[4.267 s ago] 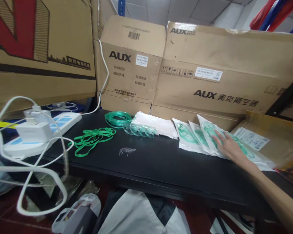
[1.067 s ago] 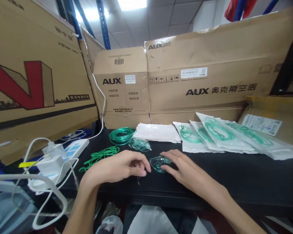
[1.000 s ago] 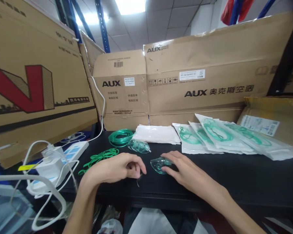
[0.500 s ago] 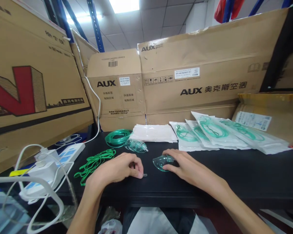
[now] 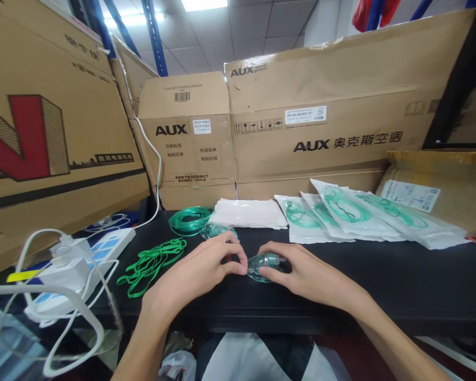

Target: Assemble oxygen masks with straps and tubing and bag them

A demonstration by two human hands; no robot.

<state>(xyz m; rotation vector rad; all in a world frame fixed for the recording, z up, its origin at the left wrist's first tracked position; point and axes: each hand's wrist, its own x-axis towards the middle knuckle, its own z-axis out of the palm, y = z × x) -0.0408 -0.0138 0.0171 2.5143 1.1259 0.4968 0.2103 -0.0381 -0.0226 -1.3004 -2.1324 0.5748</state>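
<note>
My right hand grips a clear green-tinted oxygen mask low over the black table, thumb in front and fingers behind. Beside the mask's left end, my left hand pinches a small pale strip between thumb and fingertips. Only the strip's tip shows, against the mask's edge; whether it is attached there I cannot tell. Just behind my left hand lie more clear masks, partly covered by the fingers. Green elastic straps lie in a loose heap left of that hand.
Coiled green tubing and a stack of white pouches lie at the back. Packed pouches with green tubing spread at the right. A power strip with white cables stands at the left. Cardboard boxes wall off the rear.
My left hand has moved right with the small strip, bringing it to the mask's left edge. My right hand still holds the mask, turned slightly. The view has shifted a little.
</note>
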